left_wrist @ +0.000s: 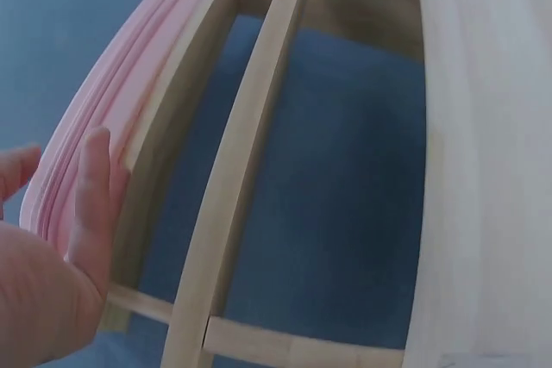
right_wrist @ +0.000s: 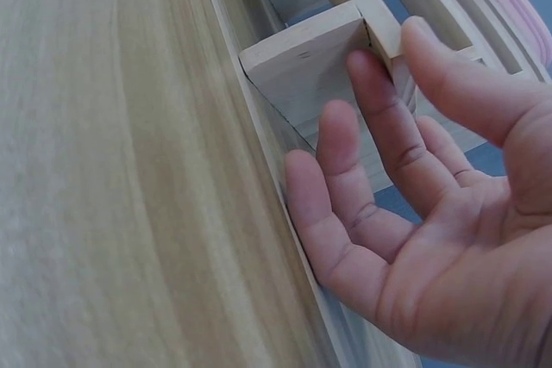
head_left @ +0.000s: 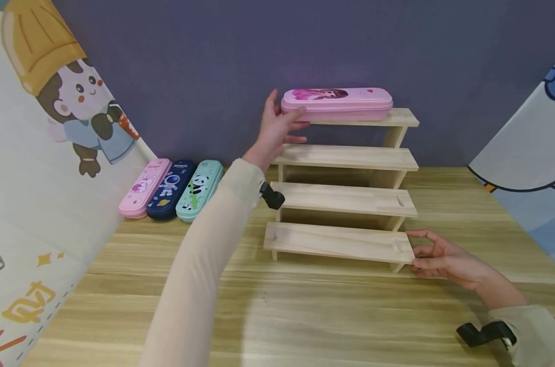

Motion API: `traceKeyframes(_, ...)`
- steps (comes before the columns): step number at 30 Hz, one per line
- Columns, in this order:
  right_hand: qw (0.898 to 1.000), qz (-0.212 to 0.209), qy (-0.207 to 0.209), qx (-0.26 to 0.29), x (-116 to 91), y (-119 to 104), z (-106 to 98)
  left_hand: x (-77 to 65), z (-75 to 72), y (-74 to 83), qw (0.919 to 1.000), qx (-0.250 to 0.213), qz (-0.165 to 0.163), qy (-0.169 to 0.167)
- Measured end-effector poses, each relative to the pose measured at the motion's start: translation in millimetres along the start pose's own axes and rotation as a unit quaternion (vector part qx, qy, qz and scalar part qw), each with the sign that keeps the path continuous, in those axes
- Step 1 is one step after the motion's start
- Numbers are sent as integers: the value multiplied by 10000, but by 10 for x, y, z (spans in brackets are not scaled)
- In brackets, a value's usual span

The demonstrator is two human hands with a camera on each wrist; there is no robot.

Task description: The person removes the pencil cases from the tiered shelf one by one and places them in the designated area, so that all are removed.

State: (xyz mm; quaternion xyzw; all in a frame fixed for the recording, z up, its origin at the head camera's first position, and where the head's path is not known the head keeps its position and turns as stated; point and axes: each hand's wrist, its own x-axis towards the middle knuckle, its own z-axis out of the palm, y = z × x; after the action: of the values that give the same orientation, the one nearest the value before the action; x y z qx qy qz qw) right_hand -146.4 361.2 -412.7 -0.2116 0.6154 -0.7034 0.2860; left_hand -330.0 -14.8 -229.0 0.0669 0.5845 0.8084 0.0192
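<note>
A pink pencil case (head_left: pixel 337 104) with a doll picture lies lengthwise on the top step of a four-step wooden display stand (head_left: pixel 339 242). At its left end is my left hand (head_left: pixel 276 127), with extended fingers touching the case. The left wrist view shows the hand (left_wrist: pixel 47 286) beside the case's pink side (left_wrist: pixel 112 96), fingers fairly straight. My right hand (head_left: pixel 452 262) pinches the right end of the lowest step. In the right wrist view, the thumb and a finger of this hand (right_wrist: pixel 431 239) meet the board's corner, while the other fingers bend loosely below.
Left of the stand, three pencil cases lie side by side on the wood-grain table (head_left: pixel 332 316): a pink one (head_left: pixel 144 188), a navy astronaut one (head_left: pixel 171 189) and a mint panda one (head_left: pixel 199 189). A dark wall (head_left: pixel 204 66) rises behind; printed panels flank both sides.
</note>
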Motion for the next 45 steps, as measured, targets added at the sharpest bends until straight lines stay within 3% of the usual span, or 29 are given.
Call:
traceKeyframes(5, 9999, 93, 55, -30, -9, -21, 6, -148, 55, -41, 9996, 81, 231, 128)
traceKeyframes(13, 9999, 104, 107, -41, 0, -19, 18, -340, 146, -83, 9993, 227, 52, -305)
traceKeyframes(17, 10000, 23, 84, -37, 1, -6, 10, -398, 174, -104, 9987, 341, 89, -361)
traceKeyframes(29, 10000, -35, -4, -10, 3, 2, 6, -550, 182, -285, 9956, 389, 849, 39)
traceKeyframes(34, 10000, 27, 44, -38, 2, -9, 15, -604, 151, -310, 9881, 846, 1277, 124)
traceKeyframes(39, 10000, 25, 50, -70, -2, -21, 17, -681, 77, -348, 9811, 1100, 1592, -4)
traceKeyframes(45, 10000, -44, 42, -37, -2, -2, 18, -750, -39, -420, 9810, 899, 1700, -245)
